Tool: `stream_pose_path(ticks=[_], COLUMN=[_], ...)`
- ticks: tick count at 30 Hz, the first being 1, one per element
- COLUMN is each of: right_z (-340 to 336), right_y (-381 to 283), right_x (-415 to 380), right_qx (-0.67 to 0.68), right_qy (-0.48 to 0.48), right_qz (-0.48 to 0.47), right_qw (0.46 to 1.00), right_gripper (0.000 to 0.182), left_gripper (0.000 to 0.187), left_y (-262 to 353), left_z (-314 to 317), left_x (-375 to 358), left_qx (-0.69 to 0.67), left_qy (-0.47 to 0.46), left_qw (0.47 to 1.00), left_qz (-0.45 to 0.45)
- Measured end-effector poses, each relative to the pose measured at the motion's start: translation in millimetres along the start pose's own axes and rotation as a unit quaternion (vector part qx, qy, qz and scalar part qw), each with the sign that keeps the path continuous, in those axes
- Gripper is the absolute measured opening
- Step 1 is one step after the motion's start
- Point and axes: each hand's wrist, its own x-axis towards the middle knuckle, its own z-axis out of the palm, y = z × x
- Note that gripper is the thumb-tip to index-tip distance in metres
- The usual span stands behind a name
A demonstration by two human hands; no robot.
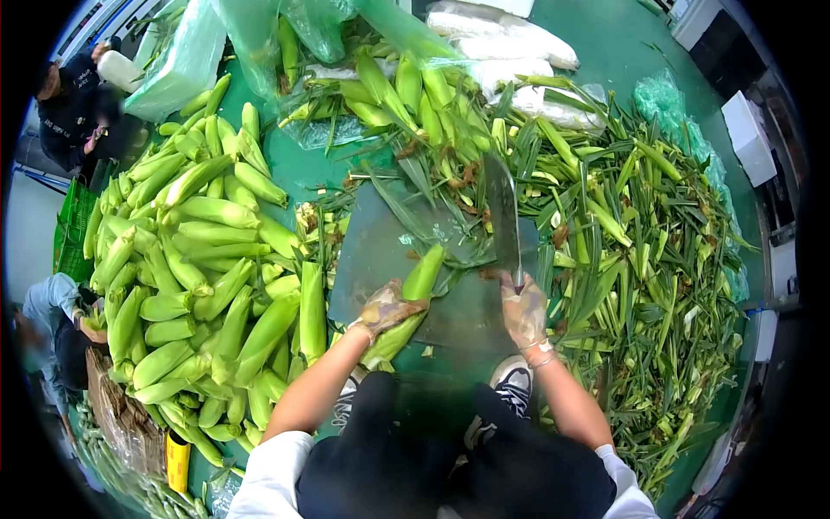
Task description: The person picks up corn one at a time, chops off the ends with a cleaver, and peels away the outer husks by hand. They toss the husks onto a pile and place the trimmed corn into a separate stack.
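Note:
My left hand [391,309], in a stained glove, is closed around an ear of corn in its green husk [424,275]. The ear slants over the near part of a grey cutting board [372,233]. Gloved as well, my right hand [524,313] grips the handle of a large cleaver [503,212]. Its blade points away from me, raised beside the right part of the board and apart from the ear. Loose husk leaves [399,208] lie across the board's far part. The cleaver's handle is mostly hidden in my fingers.
Left of the board is a big heap of husked-in corn ears [207,233]. Cut leaves and trimmings [648,285] pile up on the right. More corn [406,86] spills from a green plastic bag [311,26] ahead, near white packages [506,48]. Two other people [73,112] are at the left.

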Motion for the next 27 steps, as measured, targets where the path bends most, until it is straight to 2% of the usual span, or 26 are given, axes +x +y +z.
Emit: stream_pose_path(ticks=[1,2,3,5,7,8,9,10,11,12,13,14,15,17,18,19,20,21,22,23,24,25,27], right_z=[-8,-17,-21,7,40,39,35,32,28,26,26,26,14,-9,-12,-8,-4,1,10,21,26,26,22], right_y=[-17,-36,-45,-13,36,37,39,37,38,37,34,33,15,-20,-35,-41,-45,-47,-49,-50,-55,-56,-58], right_x=[-3,-5,-6,-25,-42,-40,-33,-36,-32,-27,-25,-24,-19,-4,3,12,20,29,36,43,46,45,44], right_qx=[0.000,0.010,0.020,0.031,-0.069,-0.068,-0.063,-0.053,-0.050,-0.050,-0.051,-0.048,-0.027,0.048,0.106,0.107,0.222,0.334,0.335,0.370,0.401,0.401,0.411], right_qy=[-0.005,-0.048,-0.088,-0.123,-0.237,-0.231,-0.220,-0.213,-0.211,-0.181,-0.154,-0.155,-0.145,-0.153,-0.171,-0.168,-0.197,-0.221,-0.218,-0.259,-0.304,-0.312,-0.364], right_qz=[0.004,0.008,0.010,0.015,0.056,0.054,0.095,0.143,0.124,0.100,0.076,0.072,0.070,0.060,0.052,0.057,0.015,-0.031,-0.032,0.009,0.049,0.049,0.059], right_qw=[1.000,0.999,0.996,0.992,0.968,0.969,0.969,0.965,0.968,0.977,0.984,0.984,0.987,0.985,0.978,0.978,0.955,0.916,0.916,0.892,0.863,0.860,0.834], right_gripper=[0.038,0.041,0.045,0.046,0.044,0.044,0.045,0.046,0.046,0.044,0.042,0.042,0.041,0.041,0.042,0.042,0.044,0.046,0.046,0.046,0.046,0.046,0.046], left_gripper=[0.078,0.072,0.072,0.070,0.067,0.064,0.064,0.061,0.060,0.057,0.057,0.059,0.062,0.066,0.067,0.068,0.074,0.074,0.075,0.076,0.077,0.077,0.078], left_y=[-2,-10,-10,-11,-11,-8,2,11,15,15,15,14,16,24,32,42,53,58,60,60,59,56,54], left_z=[3,12,15,17,13,7,-3,-15,-21,-16,-16,-14,-13,-5,-1,-1,-4,-4,-4,-6,-7,-9,-20], left_x=[2,2,-1,-4,-8,-8,-10,-24,-33,-35,-31,-28,-27,-28,-31,-36,-41,-41,-40,-39,-40,-41,-36], left_qx=[0.060,0.075,0.078,0.084,0.074,0.067,0.064,-0.056,-0.170,-0.208,-0.206,-0.237,-0.268,-0.265,-0.150,-0.030,-0.113,-0.110,-0.158,-0.207,-0.191,-0.193,-0.046], left_qy=[-0.054,0.001,-0.002,0.053,0.038,0.024,0.030,-0.008,-0.048,0.027,0.033,0.032,0.031,0.017,0.067,0.112,0.075,0.071,0.041,0.012,0.019,0.023,-0.017], left_qw=[0.996,0.997,0.997,0.995,0.996,0.997,0.997,0.997,0.982,0.977,0.978,0.970,0.955,0.953,0.971,0.972,0.978,0.978,0.971,0.960,0.951,0.952,0.976], left_qz=[-0.034,-0.023,-0.024,-0.006,-0.025,-0.039,-0.034,-0.050,-0.066,-0.026,-0.024,0.050,0.124,0.146,0.176,0.204,0.157,0.161,0.177,0.189,0.242,0.236,0.214])
